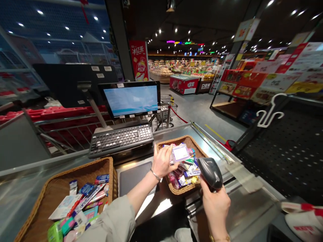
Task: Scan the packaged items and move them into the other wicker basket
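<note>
Small packet with white-and-purple label [180, 153] is being held up just above a wicker basket [181, 139], pinched between the fingers and thumb of the left hand [163, 161]. Right hand [215, 205] is closed around a black handheld barcode scanner [210, 173], its head pointing toward the packet, near but not touching. Wicker basket is sitting under the left hand, holding mixed small packaged goods. Second wicker basket [93, 169] is sitting left of the left forearm, also carrying packets. Black POS keyboard [121, 139] and monitor [130, 99] are standing ahead and left of the left hand.
</note>
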A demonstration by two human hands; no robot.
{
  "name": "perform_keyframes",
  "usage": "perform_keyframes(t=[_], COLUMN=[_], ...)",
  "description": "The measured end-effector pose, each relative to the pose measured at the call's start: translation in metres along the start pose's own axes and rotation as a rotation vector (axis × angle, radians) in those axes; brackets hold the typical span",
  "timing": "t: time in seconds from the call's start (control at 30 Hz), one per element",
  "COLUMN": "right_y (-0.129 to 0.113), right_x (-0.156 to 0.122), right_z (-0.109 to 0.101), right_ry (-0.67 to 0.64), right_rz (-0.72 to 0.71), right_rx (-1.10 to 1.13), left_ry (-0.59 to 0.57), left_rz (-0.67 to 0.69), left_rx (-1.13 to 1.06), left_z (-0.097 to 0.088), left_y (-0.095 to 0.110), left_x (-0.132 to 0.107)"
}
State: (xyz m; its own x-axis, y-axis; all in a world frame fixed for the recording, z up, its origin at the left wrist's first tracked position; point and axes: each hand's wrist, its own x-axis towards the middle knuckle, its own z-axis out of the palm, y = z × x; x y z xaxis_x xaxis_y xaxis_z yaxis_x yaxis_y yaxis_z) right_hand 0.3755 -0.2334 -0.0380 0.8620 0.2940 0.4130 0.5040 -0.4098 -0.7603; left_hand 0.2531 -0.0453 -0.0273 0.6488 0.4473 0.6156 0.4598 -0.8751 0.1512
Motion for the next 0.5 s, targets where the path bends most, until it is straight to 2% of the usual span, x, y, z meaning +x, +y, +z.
perform_keyframes(t=[0.27,0.37,0.5], right_y=[0.009,0.009,0.006], right_x=[0.006,0.007,0.004], right_z=[-0.01,-0.009,-0.002], right_ry=[0.022,-0.006,-0.094], right_rz=[0.091,0.064,0.024], right_rx=[-0.022,0.005,0.053], left_ry=[-0.081,-0.107,-0.101], left_rz=[-0.055,-0.076,-0.107], left_rx=[-0.044,-0.068,-0.059], left_z=[0.05,0.049,0.027], left_y=[0.045,0.045,0.025], left_x=[0.019,0.015,-0.005])
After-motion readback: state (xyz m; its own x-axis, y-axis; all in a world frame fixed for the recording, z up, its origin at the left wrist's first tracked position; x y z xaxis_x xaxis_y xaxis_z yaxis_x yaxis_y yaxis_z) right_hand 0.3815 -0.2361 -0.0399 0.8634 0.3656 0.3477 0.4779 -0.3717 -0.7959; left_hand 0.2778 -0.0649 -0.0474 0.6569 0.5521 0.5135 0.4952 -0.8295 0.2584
